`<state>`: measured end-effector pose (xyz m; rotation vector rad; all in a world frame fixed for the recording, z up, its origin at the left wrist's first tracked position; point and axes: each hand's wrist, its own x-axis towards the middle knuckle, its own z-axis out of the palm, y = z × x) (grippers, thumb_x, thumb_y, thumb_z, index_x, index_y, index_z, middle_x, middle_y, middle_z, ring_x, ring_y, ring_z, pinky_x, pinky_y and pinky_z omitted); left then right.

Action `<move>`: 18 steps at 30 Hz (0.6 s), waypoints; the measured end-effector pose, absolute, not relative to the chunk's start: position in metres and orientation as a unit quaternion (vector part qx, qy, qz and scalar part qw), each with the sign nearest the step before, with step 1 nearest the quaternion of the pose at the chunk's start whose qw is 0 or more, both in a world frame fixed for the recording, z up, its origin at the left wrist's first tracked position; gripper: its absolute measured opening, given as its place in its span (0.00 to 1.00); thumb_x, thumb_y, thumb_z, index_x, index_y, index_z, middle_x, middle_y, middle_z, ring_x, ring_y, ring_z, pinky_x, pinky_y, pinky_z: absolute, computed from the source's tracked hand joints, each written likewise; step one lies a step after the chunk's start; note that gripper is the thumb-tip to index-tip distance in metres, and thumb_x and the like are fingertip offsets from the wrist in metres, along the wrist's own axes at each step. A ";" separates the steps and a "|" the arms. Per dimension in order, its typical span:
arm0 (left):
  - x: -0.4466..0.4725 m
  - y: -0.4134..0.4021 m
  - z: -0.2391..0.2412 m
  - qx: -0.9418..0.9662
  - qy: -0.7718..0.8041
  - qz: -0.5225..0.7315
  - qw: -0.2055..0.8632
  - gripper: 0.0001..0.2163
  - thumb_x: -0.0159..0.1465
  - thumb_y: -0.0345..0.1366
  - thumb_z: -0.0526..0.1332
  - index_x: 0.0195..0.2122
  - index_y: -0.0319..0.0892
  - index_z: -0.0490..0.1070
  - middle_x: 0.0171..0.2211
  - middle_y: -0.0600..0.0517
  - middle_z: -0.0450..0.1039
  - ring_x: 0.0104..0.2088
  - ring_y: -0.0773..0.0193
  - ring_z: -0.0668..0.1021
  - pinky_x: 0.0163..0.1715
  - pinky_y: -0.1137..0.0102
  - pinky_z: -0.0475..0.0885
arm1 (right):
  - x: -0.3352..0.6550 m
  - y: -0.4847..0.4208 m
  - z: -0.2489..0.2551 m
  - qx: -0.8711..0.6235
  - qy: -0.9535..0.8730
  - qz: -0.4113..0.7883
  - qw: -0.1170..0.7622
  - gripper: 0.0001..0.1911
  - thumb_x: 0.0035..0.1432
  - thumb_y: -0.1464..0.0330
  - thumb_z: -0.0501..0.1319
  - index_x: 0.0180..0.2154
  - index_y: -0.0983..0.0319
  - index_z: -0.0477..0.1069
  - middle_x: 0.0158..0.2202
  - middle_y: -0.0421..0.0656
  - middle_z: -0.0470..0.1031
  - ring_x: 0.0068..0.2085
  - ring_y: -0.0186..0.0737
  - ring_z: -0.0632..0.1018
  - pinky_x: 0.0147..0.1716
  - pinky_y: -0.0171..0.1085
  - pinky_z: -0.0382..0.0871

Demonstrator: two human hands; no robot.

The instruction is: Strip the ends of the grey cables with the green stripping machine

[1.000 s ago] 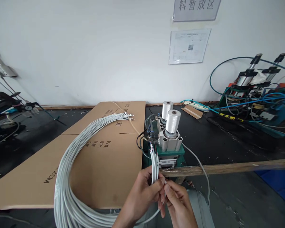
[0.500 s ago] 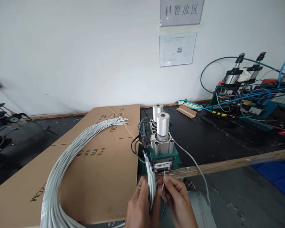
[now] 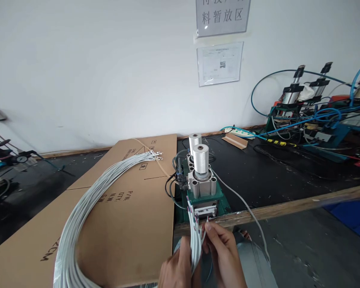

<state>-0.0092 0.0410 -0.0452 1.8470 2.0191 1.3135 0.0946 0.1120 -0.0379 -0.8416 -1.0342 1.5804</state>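
My left hand (image 3: 177, 267) grips a bundle of grey cables (image 3: 87, 208) near their stripped ends, which point up beside a small green pneumatic press (image 3: 202, 188). The bundle loops left over flat cardboard and its far ends (image 3: 153, 154) lie fanned out there. My right hand (image 3: 223, 252) pinches a single cable end (image 3: 207, 221) between thumb and fingers, just below the front slot of the press at the table's edge.
Flat brown cardboard sheets (image 3: 129, 212) cover the left of the black table. A wooden strip (image 3: 288, 210) edges the table front. More pneumatic machines with blue hoses (image 3: 312, 112) stand at the back right. A power strip (image 3: 243, 133) lies by the wall. Notices hang on the white wall.
The view has shifted right and down. My right hand has lifted the single cable end up close to the press slot, and my left hand has dropped lower with the bundle.
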 end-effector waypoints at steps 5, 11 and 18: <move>-0.009 0.047 -0.038 0.562 0.691 0.435 0.134 0.08 0.70 0.34 0.51 0.43 0.51 0.68 0.35 0.46 0.85 0.34 0.48 0.86 0.33 0.66 0.74 | 0.112 0.115 -0.046 -0.384 -0.485 0.600 0.507 0.24 0.61 0.46 0.66 0.35 0.62 0.79 0.26 0.42 0.73 0.28 0.37 0.72 0.27 0.33 0.66; -0.005 0.051 -0.038 0.566 0.698 0.420 0.126 0.07 0.69 0.32 0.51 0.41 0.51 0.66 0.29 0.47 0.82 0.30 0.46 0.85 0.28 0.66 0.70 | 0.150 0.118 -0.045 -0.284 -0.834 0.105 0.461 0.15 0.72 0.69 0.57 0.57 0.57 0.74 0.42 0.47 0.82 0.42 0.43 0.84 0.39 0.33 0.79; 0.016 0.053 -0.028 0.535 0.674 0.493 0.126 0.07 0.70 0.32 0.52 0.43 0.50 0.68 0.30 0.46 0.82 0.29 0.48 0.85 0.30 0.65 0.71 | 0.154 0.124 -0.067 -0.234 -0.862 -0.065 0.445 0.27 0.73 0.72 0.54 0.71 0.61 0.59 0.56 0.53 0.81 0.55 0.53 0.82 0.52 0.42 0.81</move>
